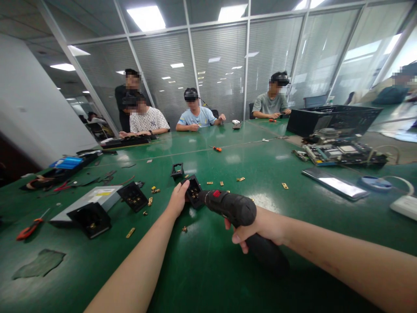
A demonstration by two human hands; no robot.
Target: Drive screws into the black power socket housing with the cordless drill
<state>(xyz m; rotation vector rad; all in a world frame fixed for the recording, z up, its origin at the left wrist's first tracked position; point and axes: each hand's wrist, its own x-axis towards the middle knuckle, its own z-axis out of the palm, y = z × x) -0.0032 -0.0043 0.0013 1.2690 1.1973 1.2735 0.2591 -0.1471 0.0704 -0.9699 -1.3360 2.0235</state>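
My left hand (pixel 177 199) is closed on a small black plastic housing (pixel 193 191), thumb on its near rim, brass-coloured parts showing inside. In my right hand (pixel 257 228) is a black cordless drill (pixel 230 206) with a red mark on its body, my fingers wrapped round its grip. The drill's front end points left at the housing; whether the bit touches it I cannot tell. Behind my left hand stands a black square frame (pixel 177 171). Further left are two more black housings, one tilted (pixel 133 196) and one nearer (pixel 89 219). Small brass plates (pixel 240 179) lie scattered around.
A red-handled screwdriver (pixel 30 229) and a grey metal box (pixel 97 202) lie left. To the right are a phone (pixel 335 183), circuit boards (pixel 342 150) and a black computer case (pixel 332 121). Several people sit or stand across the green table (pixel 208 278). An orange screwdriver (pixel 216 149) lies mid-table.
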